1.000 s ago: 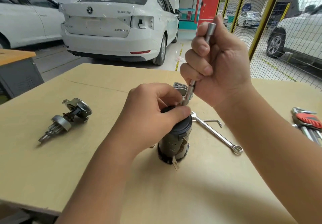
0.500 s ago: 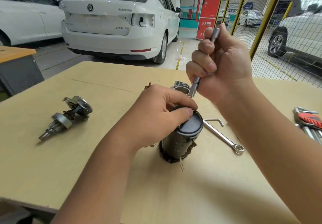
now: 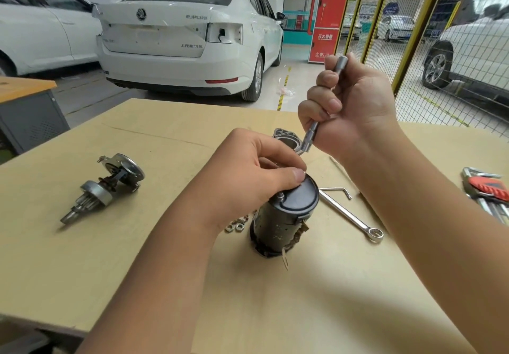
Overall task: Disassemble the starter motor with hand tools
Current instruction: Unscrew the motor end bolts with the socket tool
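The dark cylindrical starter motor body (image 3: 278, 227) stands tilted on the wooden table (image 3: 82, 257), its black end cap (image 3: 298, 196) facing up and right. My left hand (image 3: 248, 177) grips the top of the body, thumb pressed on the cap's edge. My right hand (image 3: 349, 108) holds a slim metal socket wrench (image 3: 311, 136) upright, its lower tip just above and behind the cap. A small bolt head (image 3: 280, 195) sticks out of the cap near my left fingers.
The removed drive gear assembly (image 3: 103, 188) lies at the left. A cast housing (image 3: 285, 138) sits behind my left hand. Loose nuts (image 3: 237, 225), a ring spanner (image 3: 352, 218), a hex key (image 3: 337, 190) and a red hex key set (image 3: 487, 191) lie on the table.
The motor body has tipped to the right, showing more of the black cap. My right hand has lifted the socket wrench off the cap and drawn it up and to the right.
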Tool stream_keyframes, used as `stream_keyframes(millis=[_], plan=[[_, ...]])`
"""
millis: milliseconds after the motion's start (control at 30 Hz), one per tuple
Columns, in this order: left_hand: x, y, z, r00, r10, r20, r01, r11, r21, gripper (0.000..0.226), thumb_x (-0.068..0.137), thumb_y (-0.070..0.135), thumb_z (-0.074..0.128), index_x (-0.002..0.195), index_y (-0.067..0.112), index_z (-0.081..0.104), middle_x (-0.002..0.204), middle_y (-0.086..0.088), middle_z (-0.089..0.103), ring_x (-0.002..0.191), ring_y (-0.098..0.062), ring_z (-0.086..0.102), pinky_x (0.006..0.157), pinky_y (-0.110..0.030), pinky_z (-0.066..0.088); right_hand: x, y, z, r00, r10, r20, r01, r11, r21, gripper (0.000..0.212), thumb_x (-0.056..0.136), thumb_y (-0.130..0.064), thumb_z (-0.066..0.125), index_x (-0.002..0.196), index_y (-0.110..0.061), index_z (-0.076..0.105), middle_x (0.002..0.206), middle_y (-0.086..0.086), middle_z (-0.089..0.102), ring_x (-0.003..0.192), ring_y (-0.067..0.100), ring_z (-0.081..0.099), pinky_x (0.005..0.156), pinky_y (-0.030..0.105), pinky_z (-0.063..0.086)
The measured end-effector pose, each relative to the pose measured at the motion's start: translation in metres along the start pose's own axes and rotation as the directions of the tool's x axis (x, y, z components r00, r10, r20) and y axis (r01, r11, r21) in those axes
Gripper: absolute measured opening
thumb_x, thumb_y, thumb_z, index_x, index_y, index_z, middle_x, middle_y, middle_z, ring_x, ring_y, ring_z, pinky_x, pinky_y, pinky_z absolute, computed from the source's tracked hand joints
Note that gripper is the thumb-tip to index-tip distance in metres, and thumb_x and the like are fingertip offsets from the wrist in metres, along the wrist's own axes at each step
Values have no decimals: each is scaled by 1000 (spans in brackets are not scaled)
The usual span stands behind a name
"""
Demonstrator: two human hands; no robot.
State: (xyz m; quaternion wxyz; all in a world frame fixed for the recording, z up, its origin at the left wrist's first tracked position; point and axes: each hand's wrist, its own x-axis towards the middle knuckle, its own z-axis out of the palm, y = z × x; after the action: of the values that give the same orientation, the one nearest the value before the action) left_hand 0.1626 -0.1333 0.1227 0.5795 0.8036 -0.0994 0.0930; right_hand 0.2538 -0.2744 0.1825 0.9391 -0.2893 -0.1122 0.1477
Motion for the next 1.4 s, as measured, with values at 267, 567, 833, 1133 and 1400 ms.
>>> stream_keyframes(millis=[267,567,833,1133,1400], plan=[[2,0,3,992,-22,128,29,998,-58,13,80,18,79,88,26,84,85,-1,80,84,-9,74,80,-21,57,-2,-11,-8,988,-20,-154,28,999,45,21,95,-17,47,74,-16,54,56,-7,42,36,7,24,41,19,16],[6,4,3,987,14,-161,-39,988,-152,20,74,15,91,70,15,72,70,-5,76,62,-14,68,63,-26,54,-20,-2,-44,971,-29,-239,88,966,241,30,100,-22,44,73,-15,54,60,-8,40,36,7,23,40,18,19],[-25,-59,-53,954,-111,-280,274,704,655,12,79,39,88,77,33,78,75,11,64,81,-13,64,67,-28,47,-45,4,-31,989,-148,-25,150,971,188,48,106,-48,40,77,-14,56,62,-5,40,41,8,26,40,22,23],[-33,-75,-48,988,51,-148,71,696,715,20,80,40,87,99,37,80,89,12,60,97,-13,53,84,-35,45,-70,34,1,913,-301,277,341,933,-110,42,110,-43,26,88,-15,48,57,3,48,38,11,26,45,18,23],[-56,-46,7,900,356,-250,-347,934,84,32,83,33,80,113,22,77,106,3,66,74,-15,57,59,-28,43,-75,44,8,871,-338,357,414,896,-160,37,108,-35,28,87,-12,47,56,5,47,38,11,24,47,19,21]])
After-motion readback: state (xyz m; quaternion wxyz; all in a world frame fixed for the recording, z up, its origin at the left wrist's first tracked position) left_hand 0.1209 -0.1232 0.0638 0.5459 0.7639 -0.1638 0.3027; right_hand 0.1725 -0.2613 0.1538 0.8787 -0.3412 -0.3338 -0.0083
